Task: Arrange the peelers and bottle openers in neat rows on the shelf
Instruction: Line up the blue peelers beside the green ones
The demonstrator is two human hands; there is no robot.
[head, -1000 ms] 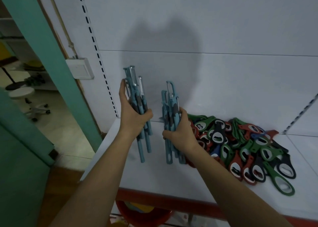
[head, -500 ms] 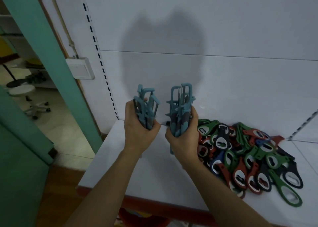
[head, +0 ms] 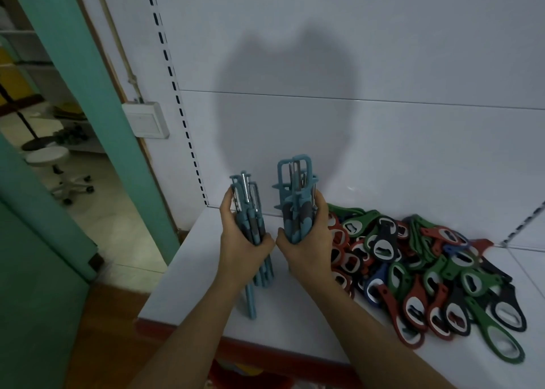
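Head view.

Left hand [head: 241, 241]: fingers and thumb curled round the left bundle of peelers [head: 247, 211], teal with grey grip patches, held nearly upright. Metal blades stick out above the fist. The long handles run down below it over the shelf [head: 188, 288]; cannot tell if their ends touch the surface.

Right hand [head: 308, 242]: clenched round the right bundle of peelers [head: 296, 208], same colours, upright, with the framed blade heads on top. The two fists are just beside each other, thumbs nearly meeting, over the left part of the shelf.

Bottle openers [head: 427, 270]: loose heap in green, red, black and blue, lying on the shelf to the right of the right hand, the nearest ones just beside the wrist. They overlap at all angles, with no rows.

Markings: any print on handles or openers is too blurred to read.

Surroundings: white back panel [head: 398, 129] with a shadow above the hands, slotted upright [head: 174, 87] at left, white switch box [head: 146, 120] beside it, green door frame [head: 88, 99], white stool [head: 48, 157] on the floor beyond.
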